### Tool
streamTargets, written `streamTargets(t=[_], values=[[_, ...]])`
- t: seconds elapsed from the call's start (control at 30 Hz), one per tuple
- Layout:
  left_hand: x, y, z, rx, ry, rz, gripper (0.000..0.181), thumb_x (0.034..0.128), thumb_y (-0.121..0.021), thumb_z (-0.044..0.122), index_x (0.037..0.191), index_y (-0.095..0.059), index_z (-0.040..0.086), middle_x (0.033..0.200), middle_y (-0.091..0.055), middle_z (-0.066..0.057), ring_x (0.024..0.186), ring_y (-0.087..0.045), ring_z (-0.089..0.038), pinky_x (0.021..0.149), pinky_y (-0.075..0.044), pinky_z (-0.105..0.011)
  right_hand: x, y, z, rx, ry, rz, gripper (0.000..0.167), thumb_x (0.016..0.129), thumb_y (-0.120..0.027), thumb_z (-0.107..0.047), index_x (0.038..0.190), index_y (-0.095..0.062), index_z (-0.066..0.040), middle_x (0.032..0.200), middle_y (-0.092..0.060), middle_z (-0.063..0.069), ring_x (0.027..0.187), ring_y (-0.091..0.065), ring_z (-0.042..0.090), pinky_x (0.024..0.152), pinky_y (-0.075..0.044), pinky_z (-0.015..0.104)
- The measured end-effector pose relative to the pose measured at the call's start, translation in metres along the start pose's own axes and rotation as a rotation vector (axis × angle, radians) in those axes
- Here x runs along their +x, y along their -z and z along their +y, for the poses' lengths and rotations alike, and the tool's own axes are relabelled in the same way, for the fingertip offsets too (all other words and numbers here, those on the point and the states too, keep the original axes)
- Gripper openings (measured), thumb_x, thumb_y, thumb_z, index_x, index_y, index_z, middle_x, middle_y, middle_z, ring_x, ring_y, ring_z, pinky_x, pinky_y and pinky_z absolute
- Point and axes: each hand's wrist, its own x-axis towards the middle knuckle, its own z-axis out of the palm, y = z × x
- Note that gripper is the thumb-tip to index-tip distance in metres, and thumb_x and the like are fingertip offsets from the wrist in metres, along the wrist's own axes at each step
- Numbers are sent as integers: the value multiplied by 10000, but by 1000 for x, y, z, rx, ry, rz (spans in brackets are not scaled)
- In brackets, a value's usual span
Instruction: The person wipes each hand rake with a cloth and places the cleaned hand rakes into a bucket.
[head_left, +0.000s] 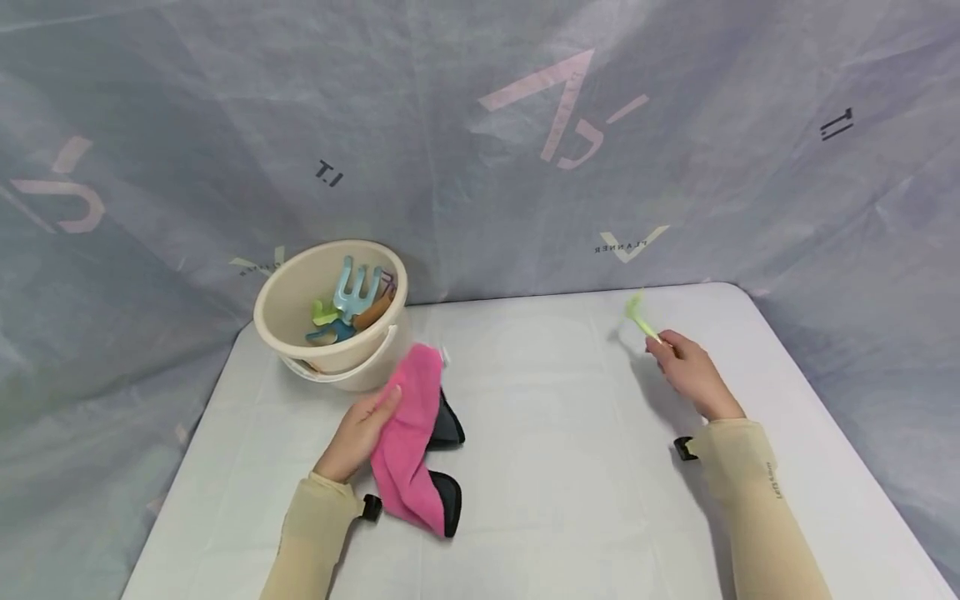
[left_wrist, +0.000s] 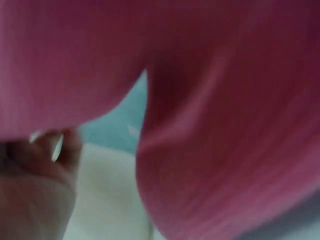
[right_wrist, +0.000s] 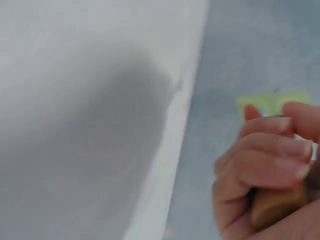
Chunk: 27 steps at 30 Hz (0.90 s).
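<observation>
In the head view, my left hand [head_left: 363, 433] grips a pink fabric piece [head_left: 408, 450] with dark grey, black-edged ends. It hangs just in front of a cream bucket [head_left: 330, 354] and fills most of the left wrist view. Far to the right, my right hand [head_left: 693, 375] holds a small light green garden tool [head_left: 637, 315] above the table, its head pointing away from me. The right wrist view shows fingers curled round its brown handle [right_wrist: 280, 205]; the exact kind of tool is unclear.
Inside the bucket lie a light blue hand fork [head_left: 357, 292] and several other tools, including a green one [head_left: 324, 314] and a darker blue one [head_left: 341, 331]. The white table [head_left: 540, 467] ends at a grey sheet [head_left: 480, 200] hanging behind and at both sides.
</observation>
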Motion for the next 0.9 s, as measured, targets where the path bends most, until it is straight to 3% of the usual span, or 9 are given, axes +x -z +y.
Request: streamTargets(t=[0.07,0.13,0.2,0.37,0.5,0.67,0.77,0.9], values=[[-3,-1,5,-164,22,41,641,1111,-363,504,1490,-514,10,1494,-547,-74,1315,-476,27,1079,-375,-120,0,-5,-12,159,43,-35,474,1112,-418,-450,1143,-551,4,718,-454,6,552,-395,120,492,-368,307],[-4,-3,11,-326,21,32,726,1109,-302,541,1603,-316,8,1619,-386,-48,1407,-372,31,1126,-318,-107,-2,-10,-24,260,98,-78,444,1120,-421,-409,1129,-556,14,688,-442,-15,520,-381,94,456,-370,296],[-5,-7,16,-447,18,10,765,1103,-280,562,1648,-166,37,1645,-296,12,1443,-299,36,1145,-287,-102,-5,-15,-36,310,166,-117,405,1125,-424,-370,1120,-574,6,678,-433,-10,516,-382,105,448,-376,299],[-7,-21,26,-602,-42,-52,767,1114,-282,527,1632,-95,-6,1467,-415,95,1354,-376,24,1122,-340,-141,-20,-29,-64,335,316,-213,341,1130,-431,-305,1113,-637,-34,636,-430,27,477,-377,142,410,-367,307],[-9,-31,31,-666,-92,-111,755,1121,-261,507,1615,-50,-24,1421,-460,137,1352,-406,46,1126,-358,-148,-32,-41,-82,329,426,-271,256,1119,-467,-205,1080,-683,-74,643,-474,75,433,-388,139,383,-373,307],[-12,-39,36,-708,-142,-180,701,1131,-225,472,1614,-23,7,1466,-453,153,1383,-417,54,1154,-360,-172,-42,-59,-97,337,498,-327,199,1095,-513,-131,1085,-709,-93,708,-513,86,425,-378,90,367,-358,274],[-13,-42,40,-693,-163,-240,710,1136,-210,455,1625,18,-7,1571,-342,64,1438,-362,45,1193,-318,-193,-47,-71,-104,343,522,-362,183,1084,-537,-116,1102,-717,-94,720,-513,92,442,-359,59,377,-343,246],[-16,-45,45,-573,-113,-270,752,1136,-203,462,1620,74,-44,1692,-100,-143,1555,-196,-95,1186,-282,-153,-52,-84,-111,330,561,-392,162,1060,-581,-97,1099,-734,-133,709,-517,57,481,-352,27,407,-336,218]])
